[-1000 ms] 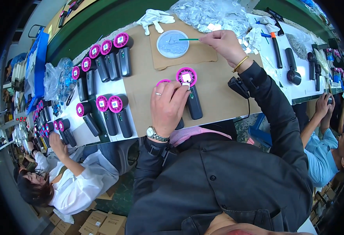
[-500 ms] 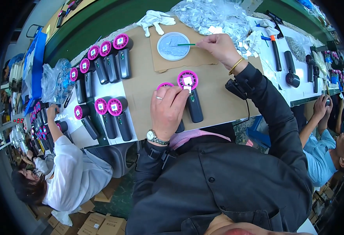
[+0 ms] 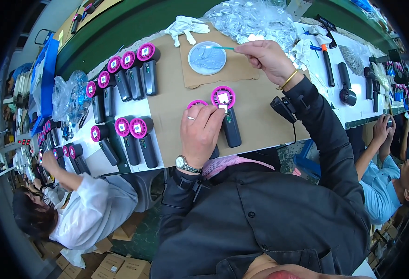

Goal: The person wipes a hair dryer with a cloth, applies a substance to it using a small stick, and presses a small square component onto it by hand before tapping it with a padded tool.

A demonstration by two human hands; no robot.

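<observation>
Fingers of my left hand (image 3: 203,132) lie curled over a handheld fan (image 3: 199,108) with a magenta head, pressing it flat on the brown cardboard sheet (image 3: 176,121); only the top arc of its head shows past my knuckles. Just beside it, to the right, lies a second magenta-headed fan (image 3: 226,111) with a dark handle, and my fingertips reach the small white square at its centre. My right hand (image 3: 268,56) is stretched out ahead, thumb and fingers pinched together on a thin teal stick (image 3: 219,47), whose tip sits over a round shallow dish (image 3: 207,58) of grey paste. More fans (image 3: 134,74) lie in rows to my left. A crumpled pile of clear plastic bags (image 3: 255,18) sits behind the dish.
</observation>
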